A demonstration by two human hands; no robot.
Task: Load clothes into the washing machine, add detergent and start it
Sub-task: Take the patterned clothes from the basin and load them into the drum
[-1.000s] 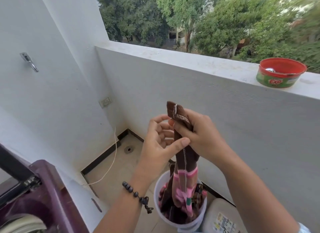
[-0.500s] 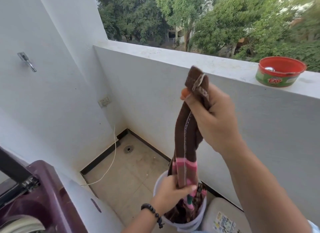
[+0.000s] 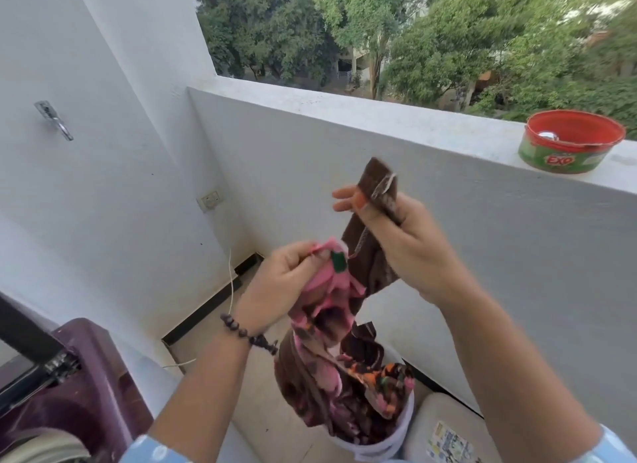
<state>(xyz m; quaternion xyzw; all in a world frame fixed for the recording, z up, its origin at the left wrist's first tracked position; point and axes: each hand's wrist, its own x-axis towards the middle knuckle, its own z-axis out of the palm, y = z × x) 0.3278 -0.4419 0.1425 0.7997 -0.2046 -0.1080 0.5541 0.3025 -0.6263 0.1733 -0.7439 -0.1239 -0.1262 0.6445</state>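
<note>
Presently, item by item:

- Garment: brown cloth with pink stripes and green and orange patches, strung between both hands at centre frame. Its lower bulk trails down into the white bucket at bottom centre, so it is not yet lifted clear.
- Right hand: grip closed on the brown top end of the garment, thumb and palm pinching it, two fingers splayed loose.
- Left hand: grip closed on a bunched pink fold lower down; beaded bracelet at the wrist.
- Washing machine: maroon top-loader at lower left of the frame, lid up, pale laundry just visible at the bottom edge. It stands well apart from the bucket.
- White container: labelled, just beside the bucket at lower right; contents cannot be told.
- Red-and-green tub: on the parapet ledge, upper right.

Risks, as judged: the hanging tail may snag the bucket rim and tip it against the neighbouring container; other clothes may be dragged out onto the floor; a loose end may trail on the tiles during the swing towards the machine.
</note>
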